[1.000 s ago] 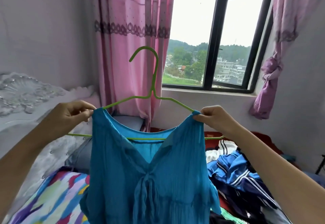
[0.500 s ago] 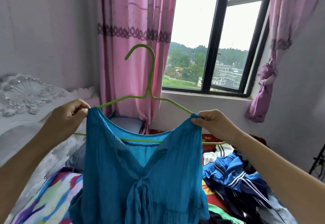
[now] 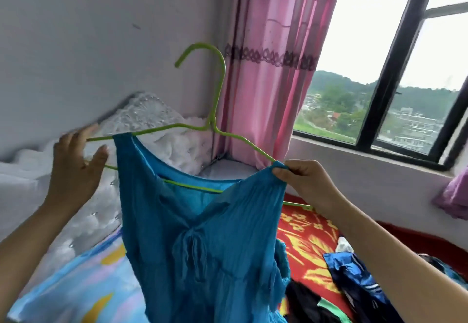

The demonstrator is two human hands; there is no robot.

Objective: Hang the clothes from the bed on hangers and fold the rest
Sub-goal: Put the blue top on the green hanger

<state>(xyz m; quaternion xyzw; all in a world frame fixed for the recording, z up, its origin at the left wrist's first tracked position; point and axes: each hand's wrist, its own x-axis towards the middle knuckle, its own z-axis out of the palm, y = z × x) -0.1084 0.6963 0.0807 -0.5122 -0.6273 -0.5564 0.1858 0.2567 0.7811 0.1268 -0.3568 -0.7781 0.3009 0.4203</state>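
Observation:
A teal crinkled dress [image 3: 200,234] hangs on a green wire hanger [image 3: 215,110], held up over the bed. My right hand [image 3: 306,183] pinches the dress's right shoulder strap against the hanger arm. My left hand [image 3: 76,170] is spread with straight fingers beside the hanger's left end, off the left strap; the fingertips seem to touch the wire. The hanger's hook points up and left, in front of the wall.
Below lies the bed with a red flowered cover [image 3: 311,241], a pastel blue sheet [image 3: 76,284], a blue striped garment [image 3: 354,279] and dark clothes [image 3: 309,302]. A white tufted headboard [image 3: 141,120] stands at the left. A pink curtain [image 3: 268,69] and a window [image 3: 395,69] are behind.
My left hand has let go of the left strap and opened beside the hanger. The view has swung left, and the hanger tilts down to the right.

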